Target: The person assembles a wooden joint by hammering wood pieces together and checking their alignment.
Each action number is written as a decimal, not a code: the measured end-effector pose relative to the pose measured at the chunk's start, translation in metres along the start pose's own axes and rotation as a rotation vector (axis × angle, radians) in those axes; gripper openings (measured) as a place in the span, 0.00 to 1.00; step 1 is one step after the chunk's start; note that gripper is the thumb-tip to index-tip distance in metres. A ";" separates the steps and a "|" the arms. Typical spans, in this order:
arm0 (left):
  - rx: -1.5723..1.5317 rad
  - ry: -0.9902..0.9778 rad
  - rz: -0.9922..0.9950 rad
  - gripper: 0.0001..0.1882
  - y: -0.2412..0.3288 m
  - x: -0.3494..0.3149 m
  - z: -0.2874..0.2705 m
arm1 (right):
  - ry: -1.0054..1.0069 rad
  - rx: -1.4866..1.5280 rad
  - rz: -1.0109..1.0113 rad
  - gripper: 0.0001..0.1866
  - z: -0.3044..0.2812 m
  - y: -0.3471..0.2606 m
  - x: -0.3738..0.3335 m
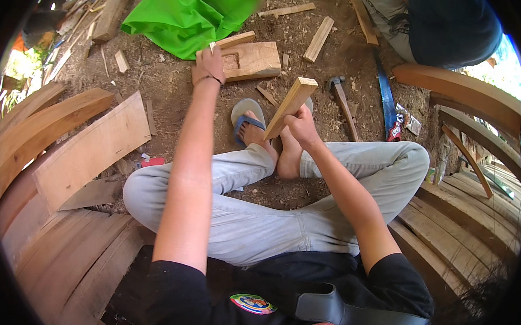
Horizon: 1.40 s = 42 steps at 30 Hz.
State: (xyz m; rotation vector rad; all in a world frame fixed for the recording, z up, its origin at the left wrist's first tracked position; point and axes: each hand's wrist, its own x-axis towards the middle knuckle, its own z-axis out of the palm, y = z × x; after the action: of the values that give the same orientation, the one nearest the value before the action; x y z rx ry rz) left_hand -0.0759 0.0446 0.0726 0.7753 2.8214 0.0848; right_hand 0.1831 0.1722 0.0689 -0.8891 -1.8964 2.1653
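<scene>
My right hand (pixel 301 126) is closed around a short wooden board (pixel 290 106), held tilted above my feet with its cut end pointing up and away. My left arm is stretched forward. The left hand (pixel 208 67) is at the left end of a thick wooden block (pixel 259 59) with a rectangular recess cut in its top. Its fingertips lie near the edge of a bright green cloth (pixel 187 20), and a small pale bit shows at them; I cannot make out their grip. A narrow wood strip (pixel 236 40) lies behind the block.
A hammer (pixel 343 103) and a blue-bladed handsaw (pixel 387 96) lie on the chip-strewn ground to the right. Curved timbers (pixel 55 128) and planks stand at both sides. Another person (pixel 449 26) sits at the far right. Loose offcuts (pixel 319 39) lie beyond the block.
</scene>
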 end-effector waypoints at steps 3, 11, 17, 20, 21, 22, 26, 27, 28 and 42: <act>0.469 -0.058 0.558 0.22 -0.036 0.030 -0.008 | -0.062 0.026 -0.028 0.19 -0.003 0.007 0.017; 0.460 0.137 0.863 0.09 -0.061 0.043 0.001 | -0.101 0.109 -0.068 0.31 0.009 -0.031 0.037; -0.243 0.071 0.240 0.17 -0.045 -0.005 -0.071 | -0.024 0.365 0.067 0.24 -0.003 -0.016 0.038; -0.707 0.268 0.192 0.16 -0.082 -0.025 -0.092 | -0.025 0.697 0.266 0.21 -0.002 -0.031 0.022; -0.938 0.218 0.115 0.15 -0.081 -0.037 -0.098 | -0.040 0.798 0.302 0.20 -0.010 -0.031 0.018; -1.169 0.163 0.030 0.15 -0.079 -0.051 -0.104 | -0.059 0.893 0.341 0.20 -0.017 -0.031 0.014; -1.418 0.120 -0.138 0.15 -0.066 -0.107 -0.120 | -0.003 0.845 0.450 0.19 -0.043 -0.018 0.016; -1.436 0.109 -0.163 0.14 -0.062 -0.114 -0.124 | 0.085 0.718 0.444 0.22 -0.050 -0.018 0.017; -1.457 0.095 -0.188 0.14 -0.058 -0.118 -0.125 | 0.227 0.513 0.372 0.23 -0.061 -0.015 0.022; -1.190 0.082 -0.133 0.30 -0.006 -0.111 -0.160 | 0.548 -1.082 0.198 0.36 -0.109 -0.031 0.153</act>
State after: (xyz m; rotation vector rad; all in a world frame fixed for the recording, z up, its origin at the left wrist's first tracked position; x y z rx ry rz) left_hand -0.0212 -0.0173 0.2490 0.2695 2.2228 1.5750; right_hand 0.1038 0.3438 0.0420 -1.6237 -2.6217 0.6205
